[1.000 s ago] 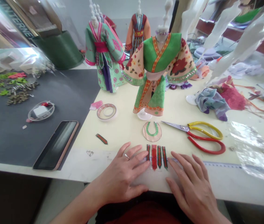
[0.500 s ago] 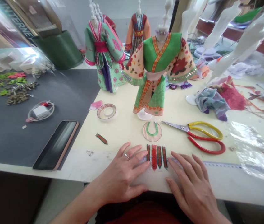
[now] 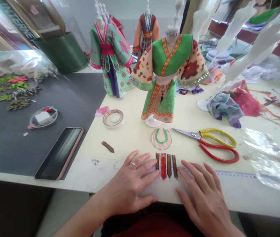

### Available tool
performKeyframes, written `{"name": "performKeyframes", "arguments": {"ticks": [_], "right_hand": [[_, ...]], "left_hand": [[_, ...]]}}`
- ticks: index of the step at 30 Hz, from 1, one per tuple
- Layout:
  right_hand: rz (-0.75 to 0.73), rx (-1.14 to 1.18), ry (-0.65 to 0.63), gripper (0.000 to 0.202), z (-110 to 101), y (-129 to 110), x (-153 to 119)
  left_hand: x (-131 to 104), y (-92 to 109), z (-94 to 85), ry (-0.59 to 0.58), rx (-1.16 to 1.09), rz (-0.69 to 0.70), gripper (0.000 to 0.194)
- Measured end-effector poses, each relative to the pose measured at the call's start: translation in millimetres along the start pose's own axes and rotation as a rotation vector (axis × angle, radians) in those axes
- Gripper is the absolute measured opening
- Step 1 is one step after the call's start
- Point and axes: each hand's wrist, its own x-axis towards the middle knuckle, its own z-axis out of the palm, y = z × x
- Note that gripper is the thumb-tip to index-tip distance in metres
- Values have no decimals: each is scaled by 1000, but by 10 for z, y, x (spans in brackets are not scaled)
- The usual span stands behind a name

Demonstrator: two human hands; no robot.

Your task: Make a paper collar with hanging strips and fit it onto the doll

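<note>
Both hands rest on the pale table near its front edge. My left hand [image 3: 132, 184] lies spread, its fingertips beside or just touching the leftmost narrow trim strip [image 3: 157, 161]. My right hand [image 3: 203, 191] is also spread, to the right of the row, holding nothing. Between them lie a wider red strip [image 3: 163, 166] and two dark green and red pointed strips [image 3: 169, 166]. Just above the row is a round peach fabric piece [image 3: 154, 142] with a green U-shaped band. Another pointed strip [image 3: 107, 146] lies apart on the left.
Scissors [image 3: 216, 146] with yellow and red handles lie at right, beside clear plastic film [image 3: 272, 161]. A small mannequin in a green robe [image 3: 174, 56] stands ahead. A tape roll [image 3: 113, 118] and a phone [image 3: 59, 153] are at left. A ruler [image 3: 236, 174] runs under the right hand.
</note>
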Motion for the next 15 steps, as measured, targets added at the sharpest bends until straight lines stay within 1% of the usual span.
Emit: {"name": "performKeyframes", "arguments": {"ticks": [7,15], "right_hand": [[12,-1,-5,39,3,0,-5],[-14,-6,5,37,0,-2,6]], "left_hand": [[4,1,-5,8,4,4,48],[-6,4,-13,-7,1,-3,46]]}}
